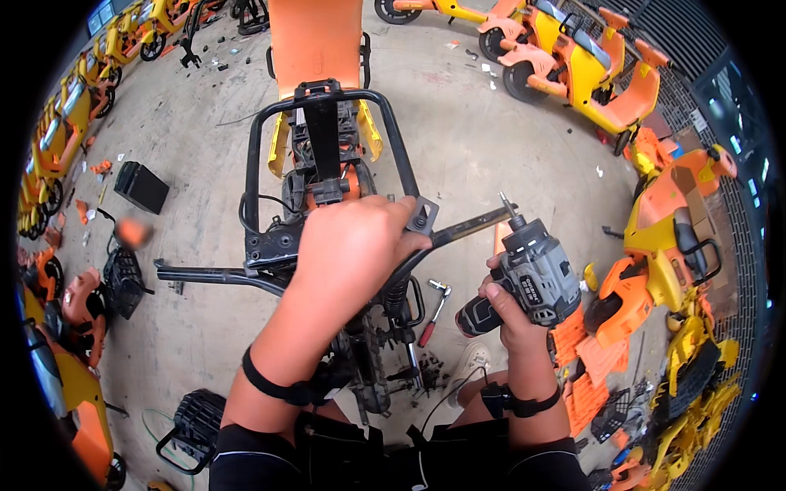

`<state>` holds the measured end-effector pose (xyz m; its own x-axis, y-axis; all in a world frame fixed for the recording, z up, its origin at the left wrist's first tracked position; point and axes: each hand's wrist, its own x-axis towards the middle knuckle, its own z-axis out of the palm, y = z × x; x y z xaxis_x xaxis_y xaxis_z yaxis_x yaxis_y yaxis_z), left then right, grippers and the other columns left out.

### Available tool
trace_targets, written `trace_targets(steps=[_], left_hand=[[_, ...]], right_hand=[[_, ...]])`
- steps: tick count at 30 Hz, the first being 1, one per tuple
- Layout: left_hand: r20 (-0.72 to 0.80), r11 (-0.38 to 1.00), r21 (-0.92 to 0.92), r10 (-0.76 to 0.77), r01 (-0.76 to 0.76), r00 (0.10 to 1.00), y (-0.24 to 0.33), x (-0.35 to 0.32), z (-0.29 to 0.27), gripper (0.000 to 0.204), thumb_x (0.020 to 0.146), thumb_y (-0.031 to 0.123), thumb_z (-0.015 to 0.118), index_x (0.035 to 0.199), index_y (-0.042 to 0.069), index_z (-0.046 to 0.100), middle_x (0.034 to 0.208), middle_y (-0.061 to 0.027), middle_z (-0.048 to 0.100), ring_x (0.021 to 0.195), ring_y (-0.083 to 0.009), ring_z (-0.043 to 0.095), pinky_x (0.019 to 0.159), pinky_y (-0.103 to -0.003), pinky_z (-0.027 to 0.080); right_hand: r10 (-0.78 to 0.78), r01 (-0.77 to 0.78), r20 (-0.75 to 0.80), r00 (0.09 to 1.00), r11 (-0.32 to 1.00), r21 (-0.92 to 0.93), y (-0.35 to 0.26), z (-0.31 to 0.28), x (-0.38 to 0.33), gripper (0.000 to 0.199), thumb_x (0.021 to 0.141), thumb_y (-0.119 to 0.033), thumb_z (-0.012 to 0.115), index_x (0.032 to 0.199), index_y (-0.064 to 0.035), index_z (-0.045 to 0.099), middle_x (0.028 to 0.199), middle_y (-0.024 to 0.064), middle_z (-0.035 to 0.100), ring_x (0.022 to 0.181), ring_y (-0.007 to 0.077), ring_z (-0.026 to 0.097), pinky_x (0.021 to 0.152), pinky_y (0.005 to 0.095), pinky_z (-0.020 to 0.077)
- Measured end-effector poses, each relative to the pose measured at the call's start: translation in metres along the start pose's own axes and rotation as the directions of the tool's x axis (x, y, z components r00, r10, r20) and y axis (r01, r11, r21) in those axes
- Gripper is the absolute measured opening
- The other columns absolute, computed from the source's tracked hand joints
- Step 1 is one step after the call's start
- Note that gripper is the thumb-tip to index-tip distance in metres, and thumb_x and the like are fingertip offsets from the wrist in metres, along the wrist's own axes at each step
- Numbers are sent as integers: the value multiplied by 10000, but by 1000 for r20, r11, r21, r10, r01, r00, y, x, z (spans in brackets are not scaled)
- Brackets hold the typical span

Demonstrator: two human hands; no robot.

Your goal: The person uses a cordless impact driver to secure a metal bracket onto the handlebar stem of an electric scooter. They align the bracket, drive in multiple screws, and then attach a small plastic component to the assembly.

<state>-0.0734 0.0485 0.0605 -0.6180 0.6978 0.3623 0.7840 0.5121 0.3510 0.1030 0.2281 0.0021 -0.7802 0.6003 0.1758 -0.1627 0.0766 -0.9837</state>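
Note:
A partly stripped scooter stands before me, with a black tubular frame [399,147] bare and an orange panel [318,45] at its far end. My left hand [352,237] reaches over the frame, its thumb and fingers closed on a small metal bracket [424,214] with a bolt at the right corner. In my right hand [509,315] is a grey and black cordless drill [540,274], gripped by its handle. Its bit [506,201] points away from me and up, apart from the bracket, near the end of a black side bar [471,227].
A ratchet wrench [435,315] with a red handle lies on the floor beside small dark scraps. A black battery box [141,187] sits at the left. Yellow and orange scooters [589,74] line both sides. Orange panels [577,360] are piled at the right, near my shoe [472,360].

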Motion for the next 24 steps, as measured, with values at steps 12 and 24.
trace_targets(steps=[12,24], left_hand=[[88,998,-54,24,-19,996,13,8,-1,504,765,341,870,1202,118,754,907,-144,744,815,-338,711,707,-401,557],[-71,994,78,-70,76,995,19,-10,10,431,840,349,825,1198,118,763,836,-125,716,734,-312,699,654,-397,542]], right_hand=[[-9,68,223,975,964,-259,55,-41,-8,654,866,-91,797,1435,1,489,1160,93,675,1048,193,653,934,337,520],[-150,206,263,953,958,-201,30,-37,-14,796,831,-75,810,1520,-25,416,1326,124,655,1192,190,642,1034,332,499]])
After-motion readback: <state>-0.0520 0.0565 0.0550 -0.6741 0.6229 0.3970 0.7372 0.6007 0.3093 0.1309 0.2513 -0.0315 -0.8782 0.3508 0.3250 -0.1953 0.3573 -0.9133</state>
